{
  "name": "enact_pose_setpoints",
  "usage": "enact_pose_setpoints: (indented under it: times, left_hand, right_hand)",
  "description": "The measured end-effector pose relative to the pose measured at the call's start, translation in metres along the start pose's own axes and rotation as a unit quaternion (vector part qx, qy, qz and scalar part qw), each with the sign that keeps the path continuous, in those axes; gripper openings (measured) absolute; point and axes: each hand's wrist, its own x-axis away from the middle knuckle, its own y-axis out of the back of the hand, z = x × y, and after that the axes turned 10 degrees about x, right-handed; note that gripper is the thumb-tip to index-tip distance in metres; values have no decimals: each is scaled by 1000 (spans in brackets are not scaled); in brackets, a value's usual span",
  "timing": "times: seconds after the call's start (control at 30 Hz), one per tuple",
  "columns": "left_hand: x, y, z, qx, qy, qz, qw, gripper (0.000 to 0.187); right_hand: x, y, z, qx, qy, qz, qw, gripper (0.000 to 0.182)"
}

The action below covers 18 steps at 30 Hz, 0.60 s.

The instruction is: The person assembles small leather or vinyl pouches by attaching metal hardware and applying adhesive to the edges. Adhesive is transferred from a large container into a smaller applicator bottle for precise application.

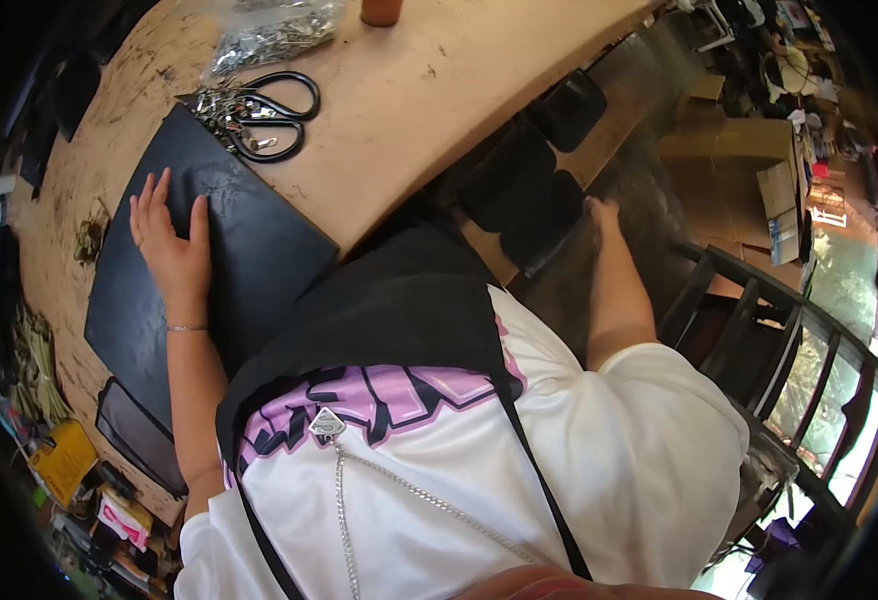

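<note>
My left hand lies flat with fingers spread on a large black sheet that covers the table's near corner. Scissors with black loop handles rest just beyond the sheet, over a pile of small metal pieces. On my other side, my right hand reaches down below the table's edge. It is close beside several black rounded panels on a low wooden surface. The right hand's fingers are small and mostly hidden, so I cannot tell whether they grip anything.
A clear plastic bag of metal pieces and a brown cup-like object are on the wooden table. Cardboard boxes stand at the right, above a black metal rack. A yellow item sits at the lower left.
</note>
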Motion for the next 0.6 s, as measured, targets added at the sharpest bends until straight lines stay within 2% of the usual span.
enact_pose_setpoints:
  times: [0.07,0.17,0.27,0.37,0.47,0.6]
  left_hand:
    - [1,-2,2,-10,-10,-2,1000,49]
    - [2,-1,4,-32,-21,8,999,49]
    - [2,0,4,-29,-30,13,999,46]
    - [3,0,6,-43,-23,22,999,42]
    - [4,4,4,-19,-37,25,999,39]
    - [3,5,-2,-14,-28,29,999,37]
  right_hand:
    - [21,2,-36,-52,-182,162,968,81]
    - [17,-23,-78,-189,-239,256,917,76]
    - [21,-22,-76,-238,-142,312,909,65]
    - [43,4,-45,-295,-46,246,922,58]
    - [56,43,-4,-274,11,247,929,55]
    - [82,65,49,-384,80,330,859,50]
